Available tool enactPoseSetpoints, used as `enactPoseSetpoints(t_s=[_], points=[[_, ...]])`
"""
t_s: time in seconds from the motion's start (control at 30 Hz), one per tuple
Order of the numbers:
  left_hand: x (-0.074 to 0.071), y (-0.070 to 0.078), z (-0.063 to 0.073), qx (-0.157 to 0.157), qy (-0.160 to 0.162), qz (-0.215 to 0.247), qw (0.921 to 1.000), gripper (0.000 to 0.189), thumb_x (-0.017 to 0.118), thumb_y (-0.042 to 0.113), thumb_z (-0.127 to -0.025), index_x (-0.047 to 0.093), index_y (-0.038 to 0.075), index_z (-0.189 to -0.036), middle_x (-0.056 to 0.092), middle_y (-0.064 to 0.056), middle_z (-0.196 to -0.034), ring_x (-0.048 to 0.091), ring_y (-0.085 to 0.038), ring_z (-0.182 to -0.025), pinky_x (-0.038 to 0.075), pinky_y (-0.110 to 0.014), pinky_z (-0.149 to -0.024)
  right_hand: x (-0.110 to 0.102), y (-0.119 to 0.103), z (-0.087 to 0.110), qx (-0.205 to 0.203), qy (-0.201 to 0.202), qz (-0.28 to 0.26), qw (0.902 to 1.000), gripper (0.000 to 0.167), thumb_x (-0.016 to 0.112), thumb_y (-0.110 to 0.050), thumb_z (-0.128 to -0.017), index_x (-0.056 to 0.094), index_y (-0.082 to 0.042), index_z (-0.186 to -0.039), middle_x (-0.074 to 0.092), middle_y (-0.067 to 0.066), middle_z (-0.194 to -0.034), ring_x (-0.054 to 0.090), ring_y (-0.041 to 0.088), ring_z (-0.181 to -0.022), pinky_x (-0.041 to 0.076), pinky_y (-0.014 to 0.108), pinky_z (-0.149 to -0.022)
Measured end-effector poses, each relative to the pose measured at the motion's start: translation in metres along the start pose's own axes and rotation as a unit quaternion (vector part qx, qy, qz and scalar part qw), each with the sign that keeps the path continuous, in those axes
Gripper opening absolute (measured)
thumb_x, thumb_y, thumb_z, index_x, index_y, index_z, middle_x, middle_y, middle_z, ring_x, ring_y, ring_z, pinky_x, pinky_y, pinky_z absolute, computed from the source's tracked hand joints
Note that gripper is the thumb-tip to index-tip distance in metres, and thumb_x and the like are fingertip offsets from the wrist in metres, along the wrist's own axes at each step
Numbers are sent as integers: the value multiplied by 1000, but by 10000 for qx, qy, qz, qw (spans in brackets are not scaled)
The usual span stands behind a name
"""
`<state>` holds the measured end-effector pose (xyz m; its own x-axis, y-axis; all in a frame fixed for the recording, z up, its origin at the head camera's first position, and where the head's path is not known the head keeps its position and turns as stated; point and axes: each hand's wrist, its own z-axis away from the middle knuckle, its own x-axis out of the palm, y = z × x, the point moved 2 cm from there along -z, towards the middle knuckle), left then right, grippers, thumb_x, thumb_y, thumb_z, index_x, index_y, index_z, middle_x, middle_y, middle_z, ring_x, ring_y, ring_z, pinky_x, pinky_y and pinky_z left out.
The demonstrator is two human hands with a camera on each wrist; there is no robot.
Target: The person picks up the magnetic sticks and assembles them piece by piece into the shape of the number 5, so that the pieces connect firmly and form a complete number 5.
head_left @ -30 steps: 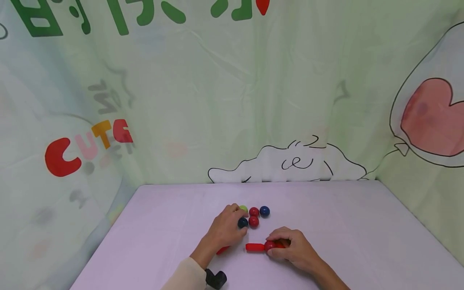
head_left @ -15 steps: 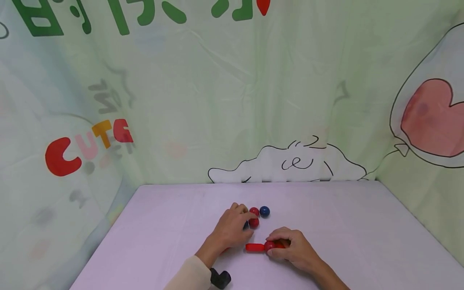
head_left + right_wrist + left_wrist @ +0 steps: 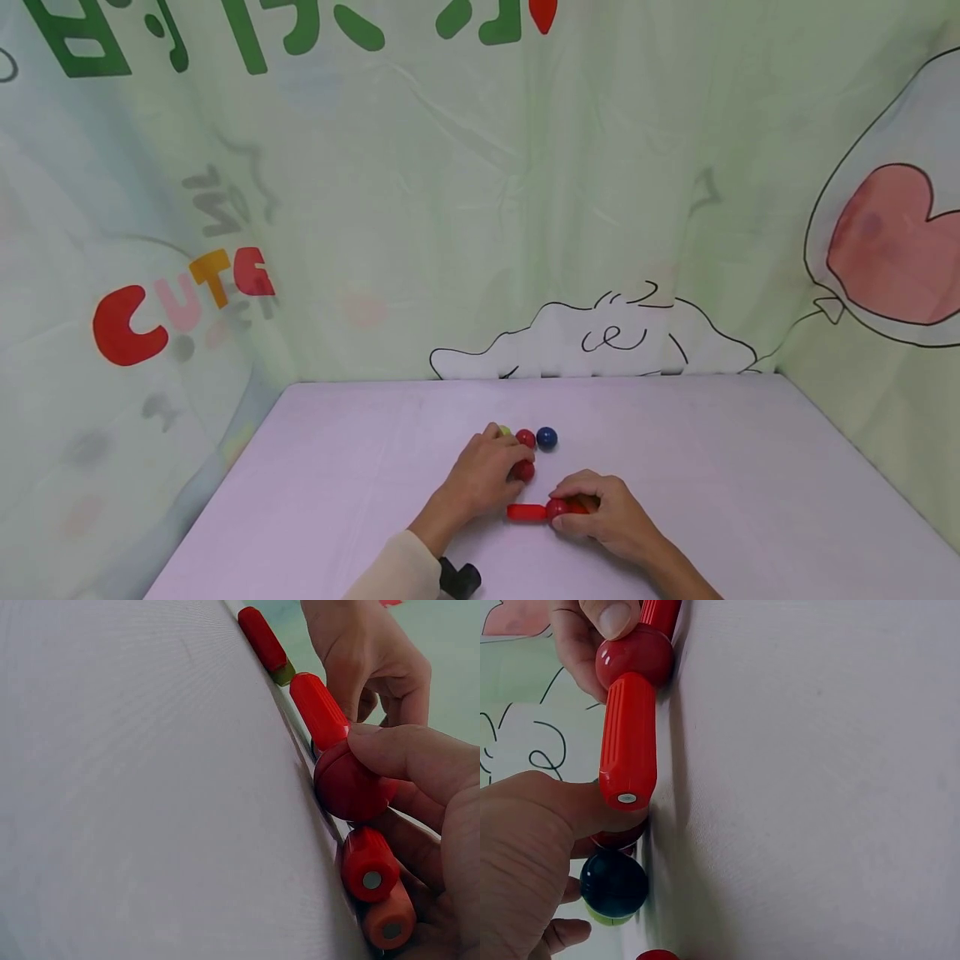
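Red rod (image 3: 527, 512) | at its right end: crimson ball (image 3: 557, 509), pinched by right hand (image 3: 611, 512) | beyond rod: second ball (image 3: 524, 472), pinched by left hand (image 3: 483, 475)

Glossy red ball (image 3: 634, 658), ribbed plastic-looking red stick (image 3: 628, 739) with metallic tip (image 3: 627, 798), matt tabletop (image 3: 802, 780)

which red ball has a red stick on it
The red ball in the right hand: a red stick juts from it. The other two red balls, farther back near the left hand, show none.
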<state>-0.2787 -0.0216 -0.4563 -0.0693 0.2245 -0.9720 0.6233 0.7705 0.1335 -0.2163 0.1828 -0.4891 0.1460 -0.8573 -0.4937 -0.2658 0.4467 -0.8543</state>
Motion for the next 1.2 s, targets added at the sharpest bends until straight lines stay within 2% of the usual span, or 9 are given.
enactPoseSetpoints(t_s=[0.4,0.6,0.83,1.0,1.2], points=[[-8,3,6,181,184,236,9994,35,81,32,-85,74,26,-119,71,10,-112,49,-9,-106,49,-25,-88,5,0,0,203,-30,-60,9998,23,84,-26,-81,79,-22,-103,70,-3,-110,58,23,-109,50,24,-91],[-21,6,15,43,183,515,9985,33,80,31,-84,74,23,-115,68,10,-106,48,-8,-101,48,-21,-81,4,2,1,160,-93,-21,9998,24,84,-27,-82,78,-22,-105,70,-3,-111,58,24,-110,50,23,-91],[-34,-1,27,-98,194,971,9950,29,79,27,-83,73,21,-111,63,13,-98,46,-6,-93,47,-18,-73,1,3,-1,89,-74,72,9999,23,83,-27,-82,78,-23,-104,69,-5,-109,58,23,-108,50,27,-91],[-36,-5,34,-146,127,955,9952,26,79,25,-84,73,22,-108,62,14,-96,46,-6,-91,46,-18,-73,-1,2,-2,85,-28,135,9999,23,84,-26,-81,79,-24,-104,70,-6,-108,59,21,-108,49,28,-93],[-35,-7,42,-202,-5,845,9962,27,82,25,-82,75,22,-108,64,12,-98,49,-7,-94,49,-22,-78,-1,-1,-1,57,-22,124,9999,23,84,-26,-81,79,-23,-103,70,-6,-108,60,20,-107,48,27,-94]])
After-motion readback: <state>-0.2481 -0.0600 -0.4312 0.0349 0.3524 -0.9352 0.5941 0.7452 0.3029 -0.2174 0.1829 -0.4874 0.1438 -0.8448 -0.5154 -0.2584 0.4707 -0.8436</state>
